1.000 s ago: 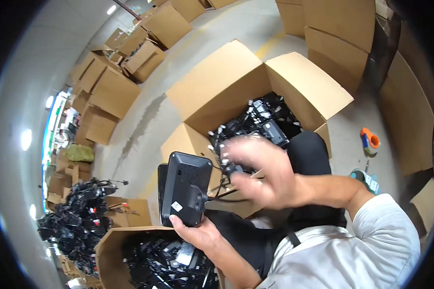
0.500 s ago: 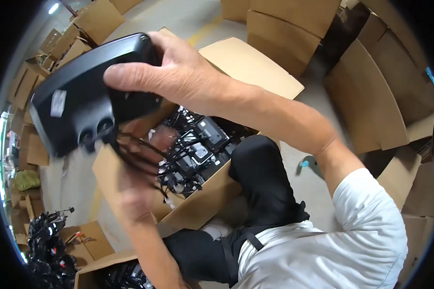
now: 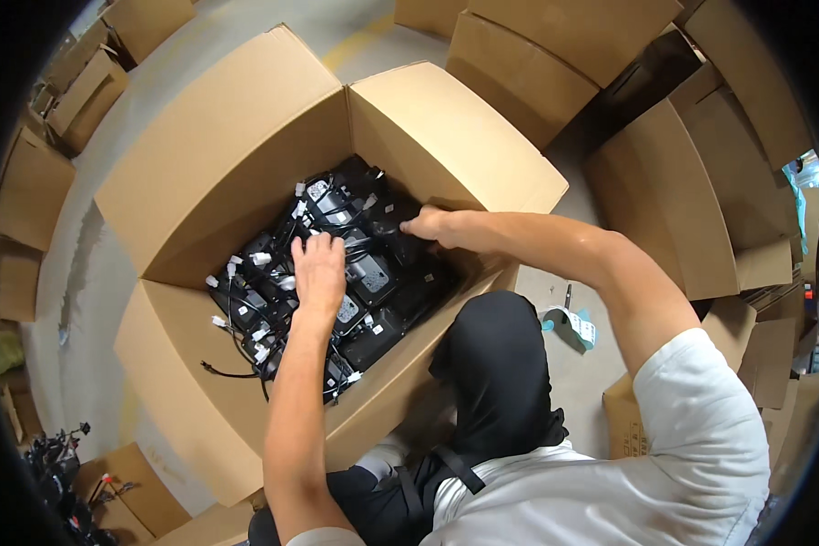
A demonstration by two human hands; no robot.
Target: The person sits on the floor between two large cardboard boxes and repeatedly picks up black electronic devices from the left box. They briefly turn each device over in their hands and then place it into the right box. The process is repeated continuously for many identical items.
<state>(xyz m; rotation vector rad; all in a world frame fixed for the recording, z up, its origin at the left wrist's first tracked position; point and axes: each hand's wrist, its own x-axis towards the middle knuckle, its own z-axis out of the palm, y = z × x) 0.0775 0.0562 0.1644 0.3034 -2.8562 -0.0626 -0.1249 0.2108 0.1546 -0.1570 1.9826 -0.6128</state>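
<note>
Both hands are inside the open cardboard box (image 3: 218,136), among black casings with cables. Right hand (image 3: 432,227): at the far right of the pile, thumb against a black casing (image 3: 393,214), fingers bunched together; their undersides are hidden, so I cannot tell whether they pinch its edge. Left hand (image 3: 320,273): palm down over the middle of the pile, fingers slightly spread and bent; whether a cable is caught beneath, I cannot tell. The casing at my right thumb lies near the box's right wall; just beside my left hand sits a silver-labelled unit (image 3: 370,275). White connectors (image 3: 261,259) lie loose to the left.

Handling note (judgement): steady the casing by its rigid body, not its leads. Press lightly and evenly; a loose connector trapped under an edge could crack, and tangled cables could drag neighbouring units.
</note>
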